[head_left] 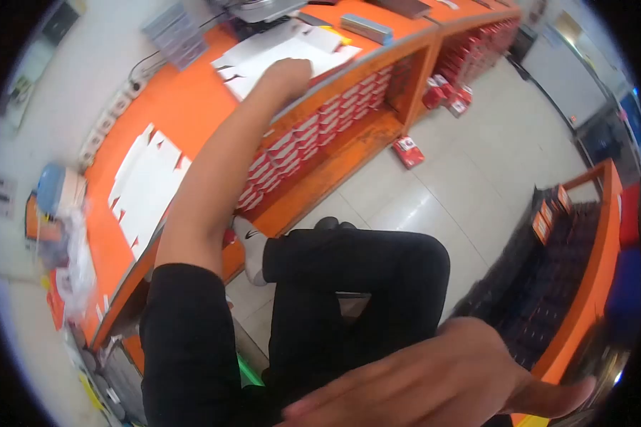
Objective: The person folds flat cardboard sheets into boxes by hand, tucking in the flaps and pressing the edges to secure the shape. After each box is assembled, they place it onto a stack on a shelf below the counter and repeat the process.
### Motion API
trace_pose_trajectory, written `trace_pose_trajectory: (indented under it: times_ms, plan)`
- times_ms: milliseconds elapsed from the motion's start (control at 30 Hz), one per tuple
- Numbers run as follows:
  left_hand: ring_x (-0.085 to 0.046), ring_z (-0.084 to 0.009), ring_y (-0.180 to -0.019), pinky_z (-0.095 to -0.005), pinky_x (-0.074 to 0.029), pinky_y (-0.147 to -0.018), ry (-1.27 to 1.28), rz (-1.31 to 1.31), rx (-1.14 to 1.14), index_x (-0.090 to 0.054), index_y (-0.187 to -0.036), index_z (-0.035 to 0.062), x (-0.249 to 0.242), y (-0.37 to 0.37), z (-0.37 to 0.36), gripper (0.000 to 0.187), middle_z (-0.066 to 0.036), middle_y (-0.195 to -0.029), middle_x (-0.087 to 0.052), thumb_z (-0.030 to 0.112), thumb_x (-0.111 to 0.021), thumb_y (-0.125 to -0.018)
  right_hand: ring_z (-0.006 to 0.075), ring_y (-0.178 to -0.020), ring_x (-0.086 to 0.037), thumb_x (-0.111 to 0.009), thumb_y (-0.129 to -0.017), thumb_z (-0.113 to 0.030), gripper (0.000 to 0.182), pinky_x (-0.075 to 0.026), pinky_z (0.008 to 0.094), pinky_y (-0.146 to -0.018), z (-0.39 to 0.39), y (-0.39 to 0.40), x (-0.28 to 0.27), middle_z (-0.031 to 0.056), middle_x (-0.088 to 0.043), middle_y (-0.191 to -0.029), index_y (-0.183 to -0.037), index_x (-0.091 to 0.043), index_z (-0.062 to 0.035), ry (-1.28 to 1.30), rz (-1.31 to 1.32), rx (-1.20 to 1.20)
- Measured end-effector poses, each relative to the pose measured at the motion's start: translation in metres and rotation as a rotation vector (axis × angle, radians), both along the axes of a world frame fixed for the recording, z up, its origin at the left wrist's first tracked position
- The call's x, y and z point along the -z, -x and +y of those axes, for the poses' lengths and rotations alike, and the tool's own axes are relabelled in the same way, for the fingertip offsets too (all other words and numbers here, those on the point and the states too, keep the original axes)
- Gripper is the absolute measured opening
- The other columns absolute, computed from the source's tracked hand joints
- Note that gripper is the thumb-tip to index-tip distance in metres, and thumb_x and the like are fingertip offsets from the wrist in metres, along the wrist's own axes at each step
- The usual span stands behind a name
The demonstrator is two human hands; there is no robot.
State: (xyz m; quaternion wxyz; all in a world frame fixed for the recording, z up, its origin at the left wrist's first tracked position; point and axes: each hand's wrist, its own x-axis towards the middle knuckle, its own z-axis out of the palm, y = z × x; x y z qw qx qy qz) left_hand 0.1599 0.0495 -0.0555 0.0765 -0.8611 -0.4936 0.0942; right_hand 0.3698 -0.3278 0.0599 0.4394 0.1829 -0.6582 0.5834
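My left arm reaches over the orange table. My left hand (290, 77) is curled closed at the near edge of a pile of flat white cardboard box blanks (260, 51); its fingertips are hidden, so I cannot see what they grip. Another white cardboard blank (148, 188), with notched edges, lies on the table beside my left forearm. Close to the camera at the bottom, my right hand (434, 377) is raised over my lap, back upward, fingers stretched to the left and thumb apart. Nothing is visible in it.
The orange table (185, 99) has shelves below, packed with small red-and-white boxes (299, 146). A red box (408, 152) lies on the tiled floor. At right stands an orange rack (584, 285) of dark boxes. A power strip (110, 117) runs along the wall.
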Motion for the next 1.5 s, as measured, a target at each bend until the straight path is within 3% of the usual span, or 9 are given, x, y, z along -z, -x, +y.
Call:
trace_pose_trajectory:
  times_ms: [233,433,767,967,1067,1133,1300,1433,1500]
  plan:
    - [-0.072,-0.04,-0.1,-0.0492,-0.057,-0.088,-0.098,0.057,0.085,-0.065,-0.109,-0.0008,-0.006,0.058,-0.041,0.02,-0.025,-0.104,-0.073,0.007,-0.058,-0.092,0.0526,-0.147,-0.037,-0.01,-0.098,-0.082,0.105,-0.025,0.0629,-0.121,-0.039,-0.074,0.101,0.0403,-0.043,-0.152,-0.139,-0.066,-0.0033,0.462,-0.097,0.512]
    - [-0.07,-0.0421,-0.097,-0.0521,-0.055,-0.087,0.044,0.094,-0.06,-0.06,-0.112,-0.0022,-0.032,0.115,-0.143,0.024,-0.026,-0.097,-0.071,0.013,-0.056,-0.095,0.0475,-0.145,-0.041,-0.06,-0.101,-0.05,0.071,-0.033,0.0519,-0.119,-0.069,-0.102,0.233,0.0305,-0.046,-0.153,-0.15,-0.05,0.0003,0.223,-1.801,1.461]
    - [-0.071,-0.0366,-0.103,-0.0436,-0.054,-0.092,0.333,-0.303,-0.383,-0.074,-0.123,0.0049,-0.065,0.186,-0.154,0.039,-0.022,-0.115,-0.075,0.035,-0.065,-0.1,0.0454,-0.123,-0.057,-0.067,-0.093,-0.056,0.073,-0.046,0.052,-0.106,-0.026,-0.075,0.26,0.0254,-0.06,-0.138,-0.139,-0.059,0.0012,0.226,-1.548,1.656]
    - [-0.07,-0.0397,-0.09,-0.0498,-0.054,-0.083,-0.341,-0.412,-0.359,-0.073,-0.12,0.0088,-0.081,0.205,-0.158,0.029,-0.021,-0.094,-0.074,0.023,-0.062,-0.096,0.0451,-0.113,-0.064,-0.064,-0.094,-0.056,0.068,-0.049,0.0486,-0.102,-0.014,-0.074,0.245,0.0214,-0.069,-0.126,-0.131,-0.066,0.0011,-0.112,-1.516,1.515]
    - [-0.069,-0.0374,-0.084,-0.0469,-0.055,-0.077,-0.63,-0.625,-0.322,-0.072,-0.119,0.01,-0.126,0.172,-0.239,0.026,-0.017,-0.087,-0.072,0.022,-0.063,-0.097,0.036,-0.124,-0.062,-0.064,-0.096,-0.063,0.078,-0.048,0.0433,-0.107,0.001,-0.068,0.189,0.0176,-0.065,-0.133,-0.142,-0.059,-0.0004,0.713,-1.198,0.66]
    - [-0.068,-0.0304,-0.079,-0.0427,-0.056,-0.073,-0.609,-0.701,-0.055,-0.073,-0.116,0.009,-0.113,0.138,-0.299,0.025,-0.011,-0.089,-0.072,0.018,-0.067,-0.093,0.0332,-0.129,-0.058,-0.068,-0.093,-0.064,0.087,-0.046,0.0437,-0.109,-0.008,-0.021,0.172,0.0151,-0.059,-0.141,-0.15,-0.047,-0.0021,0.697,-0.741,0.687]
    - [-0.069,-0.0234,-0.098,-0.0347,-0.061,-0.065,-0.093,-0.66,0.355,-0.058,-0.144,0.0062,-0.02,0.035,-0.406,0.062,-0.007,-0.135,-0.067,0.02,-0.07,-0.084,0.03,-0.139,-0.049,-0.075,-0.094,-0.05,0.099,-0.042,0.0451,-0.115,-0.039,0.074,0.18,0.0149,-0.046,-0.149,-0.16,-0.02,-0.0009,0.752,0.194,1.066]
    - [-0.062,-0.0284,-0.124,-0.0388,-0.054,-0.101,0.352,-1.225,0.383,-0.049,-0.151,0.0036,-0.001,0.045,-0.422,0.069,-0.015,-0.155,-0.052,0.037,-0.072,-0.095,0.0348,-0.137,-0.052,-0.061,-0.103,-0.019,0.057,-0.044,0.0451,-0.114,-0.044,0.06,0.133,0.0195,-0.052,-0.147,-0.152,-0.039,0.001,0.949,0.116,1.004]
    - [-0.055,-0.0288,-0.135,-0.0422,-0.046,-0.11,0.748,-1.669,0.145,-0.045,-0.153,0.0011,-0.004,0.05,-0.44,0.076,-0.018,-0.156,-0.049,0.046,-0.071,-0.098,0.0405,-0.141,-0.05,-0.067,-0.097,-0.02,0.056,-0.042,0.0497,-0.115,-0.044,0.044,0.134,0.0247,-0.048,-0.152,-0.149,-0.05,-0.0073,0.166,-0.349,1.075]
